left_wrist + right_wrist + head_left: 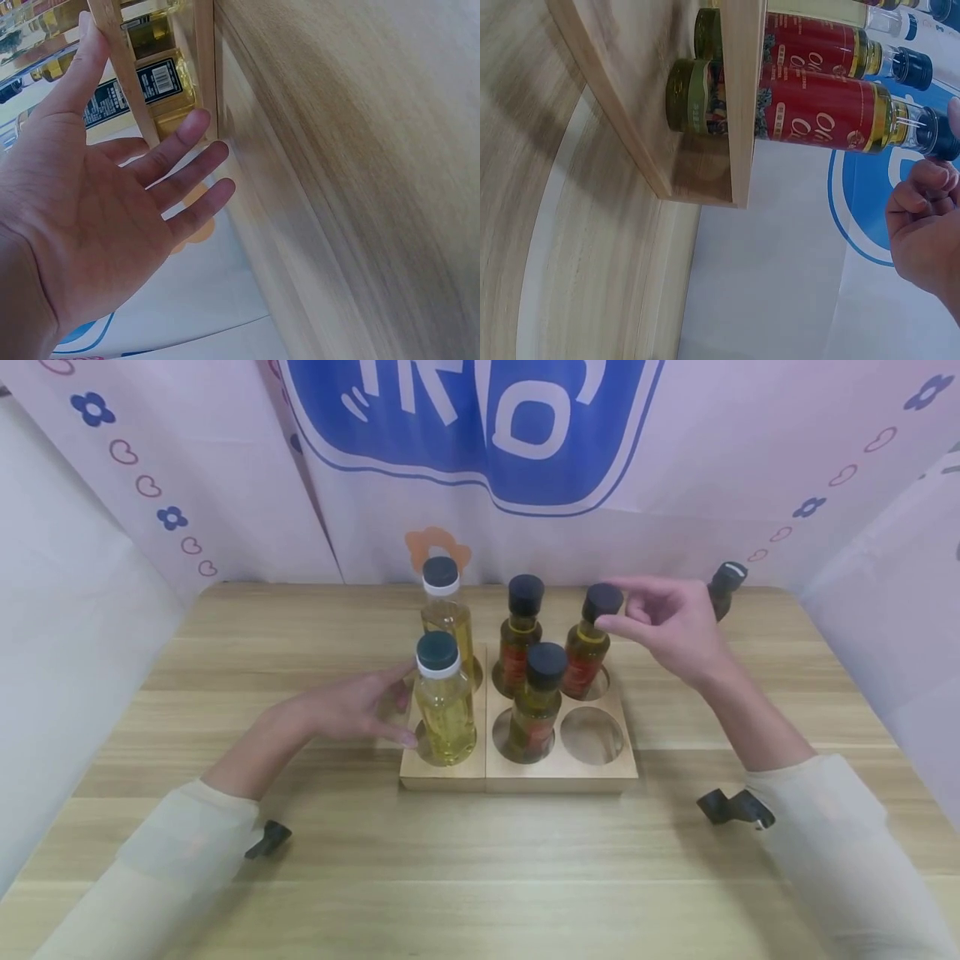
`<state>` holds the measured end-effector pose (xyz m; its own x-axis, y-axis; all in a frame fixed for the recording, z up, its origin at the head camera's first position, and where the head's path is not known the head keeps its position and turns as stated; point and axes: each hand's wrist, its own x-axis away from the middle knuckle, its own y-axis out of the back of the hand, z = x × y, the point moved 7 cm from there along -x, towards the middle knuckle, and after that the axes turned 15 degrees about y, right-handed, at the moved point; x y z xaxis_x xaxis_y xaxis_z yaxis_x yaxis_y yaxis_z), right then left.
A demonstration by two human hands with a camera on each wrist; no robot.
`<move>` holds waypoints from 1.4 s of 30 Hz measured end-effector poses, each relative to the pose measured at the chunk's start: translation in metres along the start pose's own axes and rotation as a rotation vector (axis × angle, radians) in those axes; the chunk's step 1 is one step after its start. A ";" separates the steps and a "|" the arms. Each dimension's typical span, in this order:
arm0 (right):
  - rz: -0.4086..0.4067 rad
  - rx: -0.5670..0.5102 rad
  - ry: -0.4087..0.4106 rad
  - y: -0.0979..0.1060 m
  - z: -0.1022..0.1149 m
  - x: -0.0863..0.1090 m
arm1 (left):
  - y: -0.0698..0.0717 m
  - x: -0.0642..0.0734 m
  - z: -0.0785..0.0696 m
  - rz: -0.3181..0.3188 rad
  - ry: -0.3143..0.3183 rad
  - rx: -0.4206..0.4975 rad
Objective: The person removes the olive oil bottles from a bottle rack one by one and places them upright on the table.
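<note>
A wooden rack with round holes stands on the table, bottles upright in it. My right hand pinches the black cap of the rear right olive oil bottle between thumb and forefinger; its other fingers are curled. In the right wrist view this red-labelled bottle sits in its hole. At the rack's left side is my left hand, fingers spread beside the front clear bottle of pale yellow oil. The left wrist view has the left thumb against the rack's edge, the palm holding nothing.
Two more olive oil bottles, one behind and one in front, stand in the rack's middle column. Another pale oil bottle is at back left. A small black object shows beyond the right hand. A printed white curtain hangs behind.
</note>
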<state>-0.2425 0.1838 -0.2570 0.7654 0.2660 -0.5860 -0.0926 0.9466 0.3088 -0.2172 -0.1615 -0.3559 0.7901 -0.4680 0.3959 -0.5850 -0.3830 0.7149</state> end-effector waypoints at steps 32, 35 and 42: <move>-0.054 -0.188 0.048 -0.008 -0.004 -0.001 | -0.001 -0.002 0.000 0.025 0.033 0.063; -0.061 -0.194 0.036 -0.008 -0.004 0.000 | -0.001 -0.002 0.000 0.020 0.031 0.058; -0.063 -0.230 -0.002 -0.009 -0.005 0.001 | 0.000 0.000 -0.001 0.010 0.011 0.035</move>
<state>-0.2440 0.1765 -0.2639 0.7755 0.2046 -0.5973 -0.1866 0.9780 0.0927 -0.2171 -0.1606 -0.3556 0.7861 -0.4631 0.4094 -0.5988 -0.4063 0.6902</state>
